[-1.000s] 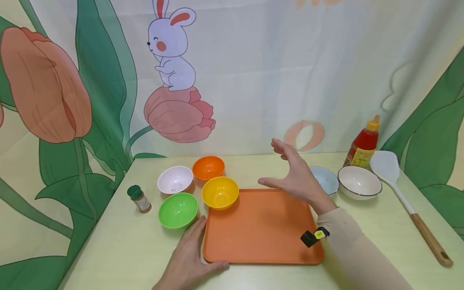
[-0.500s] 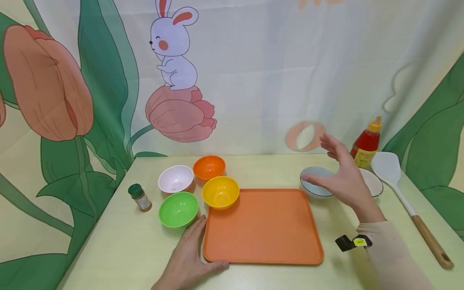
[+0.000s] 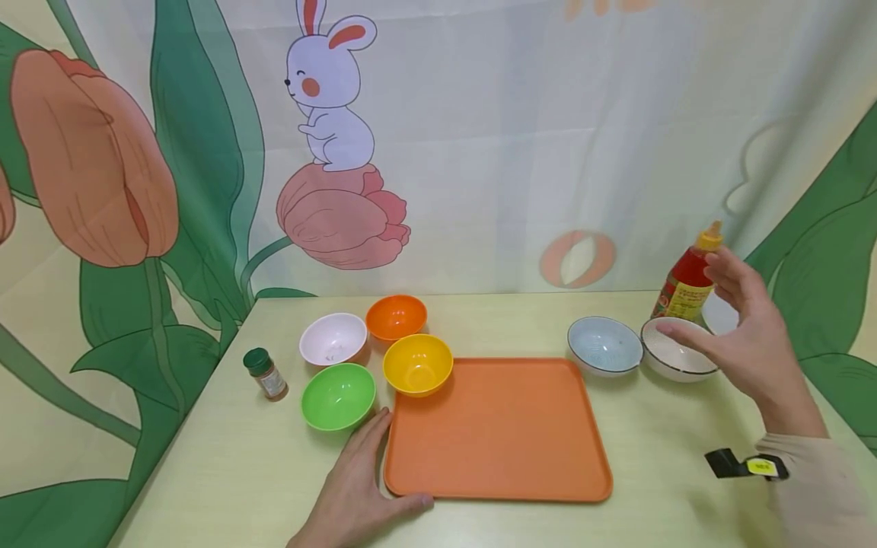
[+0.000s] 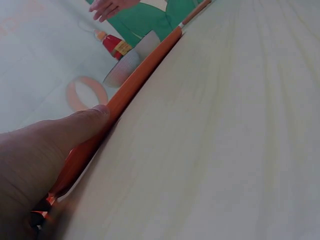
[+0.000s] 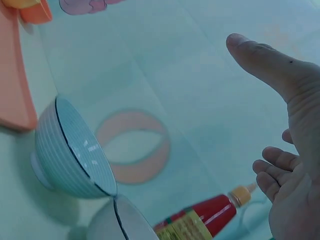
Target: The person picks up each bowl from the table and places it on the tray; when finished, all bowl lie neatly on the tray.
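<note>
My left hand rests at the near left corner of an orange tray. Its fingers lie along the left edge and the thumb touches the front edge, as the left wrist view also shows. My right hand hovers with spread thumb and fingers, holding nothing. Below and left of it sit a white bowl with a dark rim and a light blue bowl, side by side. Behind them stands a red sauce bottle with a yellow cap. The right hand partly covers the white bowl and a spatula's white head.
A yellow bowl overlaps the tray's far left corner. Green, white and orange bowls stand close by it. A small spice jar with a green lid is farther left. A printed curtain hangs behind the table.
My right hand has moved right, from over the tray past the light blue bowl to the white bowl, staying spread. The left hand and the tray have kept their places.
</note>
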`<state>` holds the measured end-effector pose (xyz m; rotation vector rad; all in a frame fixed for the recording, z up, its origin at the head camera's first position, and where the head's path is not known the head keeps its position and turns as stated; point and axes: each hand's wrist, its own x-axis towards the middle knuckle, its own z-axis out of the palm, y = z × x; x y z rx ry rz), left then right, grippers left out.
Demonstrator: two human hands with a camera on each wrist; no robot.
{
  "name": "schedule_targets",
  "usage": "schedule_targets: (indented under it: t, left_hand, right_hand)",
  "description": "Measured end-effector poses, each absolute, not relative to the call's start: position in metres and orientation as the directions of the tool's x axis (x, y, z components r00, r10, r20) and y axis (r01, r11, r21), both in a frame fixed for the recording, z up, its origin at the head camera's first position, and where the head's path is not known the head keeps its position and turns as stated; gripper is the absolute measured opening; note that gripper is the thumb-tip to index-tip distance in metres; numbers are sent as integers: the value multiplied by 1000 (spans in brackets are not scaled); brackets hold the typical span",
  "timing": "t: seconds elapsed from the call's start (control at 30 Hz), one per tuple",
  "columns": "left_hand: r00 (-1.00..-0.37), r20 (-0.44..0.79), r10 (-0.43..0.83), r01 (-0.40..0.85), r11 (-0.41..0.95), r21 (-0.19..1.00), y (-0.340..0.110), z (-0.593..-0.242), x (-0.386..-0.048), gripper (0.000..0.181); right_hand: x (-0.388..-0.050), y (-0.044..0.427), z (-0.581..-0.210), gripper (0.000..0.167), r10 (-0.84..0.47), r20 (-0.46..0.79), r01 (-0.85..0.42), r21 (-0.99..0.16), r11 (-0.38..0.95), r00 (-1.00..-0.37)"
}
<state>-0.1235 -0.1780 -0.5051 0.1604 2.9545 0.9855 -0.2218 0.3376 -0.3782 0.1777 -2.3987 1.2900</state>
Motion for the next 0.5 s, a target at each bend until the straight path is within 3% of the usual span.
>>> schedule_targets:
  t: [0.33,0.5]
  left_hand:
    - [-995,-6,99,76,798,598,-177,-504,-124,146]
    - [-995,-3,97,76,795,602,-178,-504,-124,146]
  right_hand:
    - [-219,371,-397,118,188,335,-178,-807,563,-923]
    - [-226,384,-416,118,168,297,-154,-808,568,-940]
